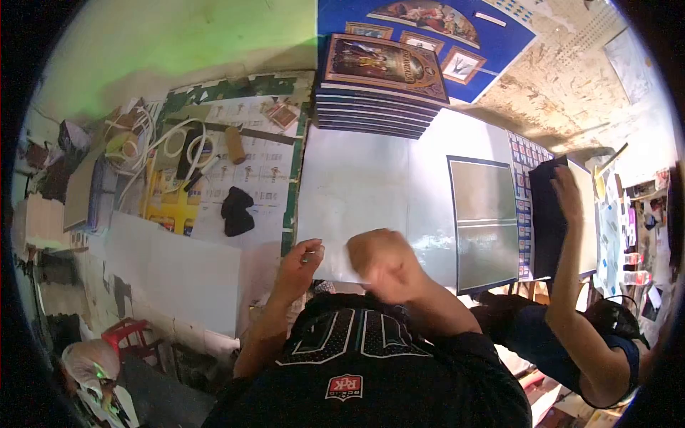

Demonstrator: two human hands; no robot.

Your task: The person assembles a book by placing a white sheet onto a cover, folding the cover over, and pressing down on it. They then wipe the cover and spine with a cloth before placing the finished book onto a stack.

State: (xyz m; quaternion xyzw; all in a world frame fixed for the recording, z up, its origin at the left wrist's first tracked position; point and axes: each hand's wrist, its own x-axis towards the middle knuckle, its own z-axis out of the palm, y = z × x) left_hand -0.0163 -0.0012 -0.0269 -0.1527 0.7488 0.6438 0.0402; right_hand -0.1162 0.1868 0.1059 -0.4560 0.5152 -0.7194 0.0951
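Note:
My left hand (298,269) hovers at the near left edge of a glossy white work surface (357,185), its fingers loosely bent and slightly apart, with nothing visible in them. Beside it, my right hand (385,262) is smeared by motion over the same near edge; its fingers look curled, but whether they hold anything cannot be made out. A stack of hardcover books (385,68) with an illustrated top cover stands at the far side. To the right lies a flat grey two-panel cover (485,221) with a dark border.
A co-worker's hand (565,189) rests at a black sheet (548,221) on the right. Leftward lie a black cloth-like item (237,212), a brown block (234,145), looped white cords (173,143) and a large white sheet (171,271). A blue printed sheet (499,53) is behind the books.

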